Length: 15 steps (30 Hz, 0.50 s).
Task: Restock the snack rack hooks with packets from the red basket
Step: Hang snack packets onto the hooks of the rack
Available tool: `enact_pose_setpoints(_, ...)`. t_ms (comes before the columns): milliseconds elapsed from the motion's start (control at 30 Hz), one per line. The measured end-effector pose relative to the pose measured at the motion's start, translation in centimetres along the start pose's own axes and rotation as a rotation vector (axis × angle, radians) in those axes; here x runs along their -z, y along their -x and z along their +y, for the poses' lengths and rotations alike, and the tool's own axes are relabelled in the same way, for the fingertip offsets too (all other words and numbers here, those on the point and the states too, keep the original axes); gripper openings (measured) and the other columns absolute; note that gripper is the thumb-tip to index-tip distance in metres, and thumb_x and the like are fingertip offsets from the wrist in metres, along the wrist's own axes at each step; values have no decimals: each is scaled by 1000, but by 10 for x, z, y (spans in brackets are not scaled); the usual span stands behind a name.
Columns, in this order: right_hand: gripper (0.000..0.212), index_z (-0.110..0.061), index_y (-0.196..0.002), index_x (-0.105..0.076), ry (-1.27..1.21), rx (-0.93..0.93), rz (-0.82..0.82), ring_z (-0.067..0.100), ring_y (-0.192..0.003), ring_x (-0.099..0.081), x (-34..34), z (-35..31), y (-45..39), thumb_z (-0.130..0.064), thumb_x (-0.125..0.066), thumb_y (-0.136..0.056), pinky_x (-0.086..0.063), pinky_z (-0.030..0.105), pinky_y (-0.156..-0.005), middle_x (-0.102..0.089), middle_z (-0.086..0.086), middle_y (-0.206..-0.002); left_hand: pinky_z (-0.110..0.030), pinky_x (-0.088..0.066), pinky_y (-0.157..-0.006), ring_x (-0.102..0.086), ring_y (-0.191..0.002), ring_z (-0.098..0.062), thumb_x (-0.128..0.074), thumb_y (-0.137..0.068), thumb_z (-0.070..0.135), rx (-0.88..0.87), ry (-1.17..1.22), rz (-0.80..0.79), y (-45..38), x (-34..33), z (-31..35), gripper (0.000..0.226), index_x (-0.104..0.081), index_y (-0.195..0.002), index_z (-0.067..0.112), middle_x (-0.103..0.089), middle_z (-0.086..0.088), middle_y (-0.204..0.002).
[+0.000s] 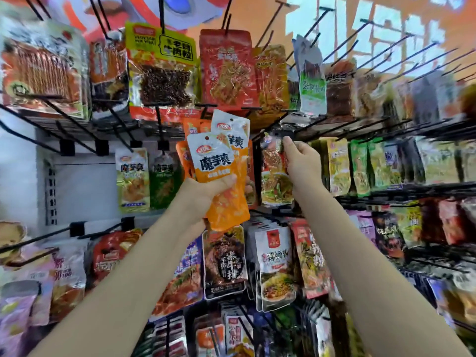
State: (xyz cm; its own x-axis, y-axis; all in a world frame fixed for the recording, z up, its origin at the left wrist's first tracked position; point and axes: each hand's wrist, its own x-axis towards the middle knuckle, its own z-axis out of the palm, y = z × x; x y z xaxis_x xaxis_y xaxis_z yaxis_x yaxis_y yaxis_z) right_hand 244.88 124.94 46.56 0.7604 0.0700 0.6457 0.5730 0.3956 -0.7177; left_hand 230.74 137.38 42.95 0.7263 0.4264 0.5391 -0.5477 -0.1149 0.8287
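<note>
My left hand (206, 191) grips a fanned bunch of orange and white snack packets (221, 161), held up in front of the middle row of the rack. My right hand (301, 161) pinches the top of a red and clear packet (275, 173) that hangs just right of the bunch, right under a black hook (278, 130). Whether that packet's hole sits on the hook I cannot tell. The red basket is out of view.
Black wire hooks (386, 42) jut out at every level; several at the upper right are bare. Packets hang all around: green ones (134, 179) at left, a yellow one (159, 65) above, dark and white ones (275, 266) below. A white wall panel (82, 186) shows at left.
</note>
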Motion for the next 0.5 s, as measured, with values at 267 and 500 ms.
enact_pose_setpoints(267,50,-15,-61,-32,30,16,4,8,-39,-21,4,11,-40,-31,-55,-102,-17,23,-41,-22,-5,-52,-50,-62,-81,-76,-90,-31,-70,-90,11,57,-2,5,-20,-17,-12,24,-71,-114,10,-77,-16,-103)
enact_pose_setpoints(500,37,-8,-72,-47,141,19,-29,13,-50,-31,7,25,-58,-29,-65,-95,-27,28,-50,-33,-1,-59,-40,-63,-65,-77,-80,-27,-73,-73,16,76,37,-14,-28,-23,-19,46,-70,-117,1,-78,-15,-96)
